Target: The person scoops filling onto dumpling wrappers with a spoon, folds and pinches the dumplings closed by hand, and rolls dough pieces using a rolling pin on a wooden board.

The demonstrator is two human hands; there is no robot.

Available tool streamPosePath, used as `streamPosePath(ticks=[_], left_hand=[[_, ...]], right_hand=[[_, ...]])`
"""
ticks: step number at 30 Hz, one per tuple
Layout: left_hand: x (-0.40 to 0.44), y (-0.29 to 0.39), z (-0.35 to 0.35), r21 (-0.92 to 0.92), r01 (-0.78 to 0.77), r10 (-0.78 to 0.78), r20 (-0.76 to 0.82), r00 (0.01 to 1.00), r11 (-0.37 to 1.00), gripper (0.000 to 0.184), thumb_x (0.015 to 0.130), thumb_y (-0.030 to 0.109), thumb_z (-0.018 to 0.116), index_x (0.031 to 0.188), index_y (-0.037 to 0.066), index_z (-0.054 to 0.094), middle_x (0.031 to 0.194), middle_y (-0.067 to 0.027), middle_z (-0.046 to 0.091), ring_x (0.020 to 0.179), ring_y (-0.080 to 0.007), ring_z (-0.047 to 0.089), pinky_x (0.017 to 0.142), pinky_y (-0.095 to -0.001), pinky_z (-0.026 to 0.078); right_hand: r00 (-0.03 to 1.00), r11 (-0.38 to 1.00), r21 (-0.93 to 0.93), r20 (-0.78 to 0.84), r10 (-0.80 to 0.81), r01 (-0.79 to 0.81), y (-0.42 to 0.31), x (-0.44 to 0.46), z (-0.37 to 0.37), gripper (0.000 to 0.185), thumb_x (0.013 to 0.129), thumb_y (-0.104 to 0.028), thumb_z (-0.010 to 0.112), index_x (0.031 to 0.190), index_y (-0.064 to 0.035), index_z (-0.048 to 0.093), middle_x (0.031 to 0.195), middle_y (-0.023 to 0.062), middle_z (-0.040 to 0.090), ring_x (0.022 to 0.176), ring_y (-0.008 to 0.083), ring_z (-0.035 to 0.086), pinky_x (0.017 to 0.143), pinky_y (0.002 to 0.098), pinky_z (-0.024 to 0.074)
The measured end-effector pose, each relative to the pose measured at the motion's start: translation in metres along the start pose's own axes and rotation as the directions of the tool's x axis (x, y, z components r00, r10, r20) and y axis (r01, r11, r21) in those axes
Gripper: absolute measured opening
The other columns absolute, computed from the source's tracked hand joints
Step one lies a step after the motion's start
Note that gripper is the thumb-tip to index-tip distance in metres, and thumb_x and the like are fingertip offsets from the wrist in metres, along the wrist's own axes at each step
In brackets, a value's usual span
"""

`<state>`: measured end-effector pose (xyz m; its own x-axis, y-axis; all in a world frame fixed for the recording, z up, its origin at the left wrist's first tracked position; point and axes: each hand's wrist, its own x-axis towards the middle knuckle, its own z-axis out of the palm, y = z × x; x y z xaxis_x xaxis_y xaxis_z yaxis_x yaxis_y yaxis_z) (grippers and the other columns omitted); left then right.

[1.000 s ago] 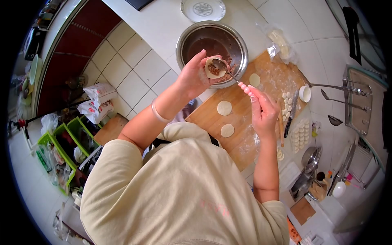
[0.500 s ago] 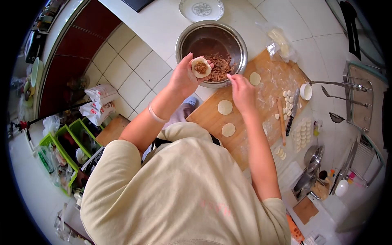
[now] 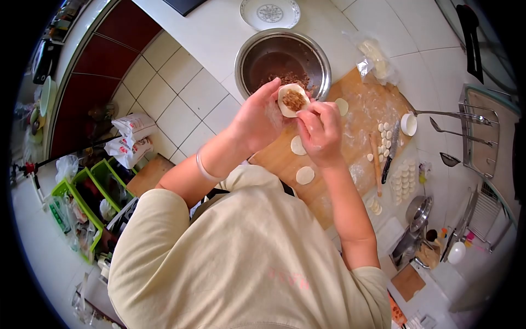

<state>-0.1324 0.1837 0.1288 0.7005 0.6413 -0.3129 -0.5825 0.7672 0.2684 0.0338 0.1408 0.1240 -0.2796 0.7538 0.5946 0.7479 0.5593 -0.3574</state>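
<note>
My left hand [image 3: 256,122] holds a round dumpling wrapper [image 3: 283,104] on its fingers, over the near rim of a steel bowl [image 3: 241,55]. A lump of brown meat filling [image 3: 294,100] lies in the middle of the wrapper. With its fingers closed, my right hand [image 3: 323,131] pinches at the wrapper's lower right edge; its fingertips are partly hidden. More minced filling [image 3: 289,78] lies in the bowl behind my hands. On the wooden board [image 3: 350,137] are several flat wrappers, including one wrapper [image 3: 305,175] below my right hand.
On the board's right side lie a rolling pin [image 3: 376,164], a knife [image 3: 390,156] and small dough pieces [image 3: 383,143]. Rows of dumplings [image 3: 404,181] lie farther right. A white plate [image 3: 252,16] stands behind the bowl, and a plastic bag [image 3: 378,60] is at the board's far corner.
My left hand has moved right and nearer to me with the filled wrapper, which carries more filling. My right hand has left the bowl's filling and come to the wrapper's edge.
</note>
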Motion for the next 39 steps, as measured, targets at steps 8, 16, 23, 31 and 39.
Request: streamPosePath(ticks=[8,16,23,31,39], left_hand=[[-0.014,-0.009,0.011,0.369,-0.086,0.112,-0.048,0.993,0.925,0.044,0.099,0.029,0.047,0.135,0.003,0.045,0.129,-0.0088,0.054,0.120,-0.0194,0.051,0.105,-0.0378,0.038],[-0.021,-0.016,0.006,0.710,-0.180,0.155,0.100,0.983,0.681,0.044,0.097,0.017,0.055,0.135,-0.002,0.044,0.117,-0.0077,0.059,0.098,-0.0110,0.056,0.088,-0.0298,0.047],[-0.025,-0.020,0.015,0.773,-0.272,0.275,0.131,0.952,0.573,0.042,0.098,0.010,0.052,0.136,-0.003,0.041,0.109,-0.0082,0.061,0.091,-0.0106,0.058,0.081,-0.0267,0.050],[-0.023,-0.021,0.013,0.794,-0.352,0.322,0.208,0.924,0.497,0.050,0.090,0.006,0.062,0.135,0.000,0.042,0.112,-0.0114,0.061,0.094,-0.0156,0.062,0.076,-0.0289,0.054],[-0.025,-0.009,0.023,0.883,-0.334,0.299,0.237,0.924,0.331,0.060,0.085,-0.003,0.064,0.138,0.002,0.038,0.107,-0.0104,0.063,0.102,-0.0166,0.063,0.079,-0.0293,0.055]], right_hand=[[0.949,0.905,0.291,0.051,0.310,-0.311,-0.018,0.011,-0.023,0.015,0.078,0.004,0.066,0.089,-0.0028,0.060,0.090,0.0099,0.057,0.084,0.0286,0.057,0.073,0.0367,0.0491],[0.861,0.777,0.372,0.240,0.448,-0.508,-0.018,0.014,-0.033,0.009,0.083,0.002,0.064,0.090,0.0000,0.059,0.087,0.0112,0.059,0.061,0.0183,0.059,0.071,0.0335,0.0522],[0.865,0.779,0.378,0.168,0.474,-0.500,-0.024,0.018,-0.035,0.012,0.082,0.000,0.066,0.091,-0.0008,0.058,0.092,0.0107,0.059,0.073,0.0215,0.058,0.078,0.0337,0.0531],[0.951,0.880,0.360,0.097,0.293,-0.308,-0.020,0.011,-0.035,0.011,0.082,-0.002,0.066,0.090,-0.0023,0.058,0.085,0.0095,0.060,0.080,0.0254,0.055,0.081,0.0403,0.0532],[0.924,0.847,0.369,0.165,0.344,-0.381,-0.022,0.024,-0.047,0.012,0.080,-0.003,0.068,0.090,-0.0006,0.062,0.086,0.0096,0.062,0.080,0.0259,0.056,0.078,0.0380,0.0541]])
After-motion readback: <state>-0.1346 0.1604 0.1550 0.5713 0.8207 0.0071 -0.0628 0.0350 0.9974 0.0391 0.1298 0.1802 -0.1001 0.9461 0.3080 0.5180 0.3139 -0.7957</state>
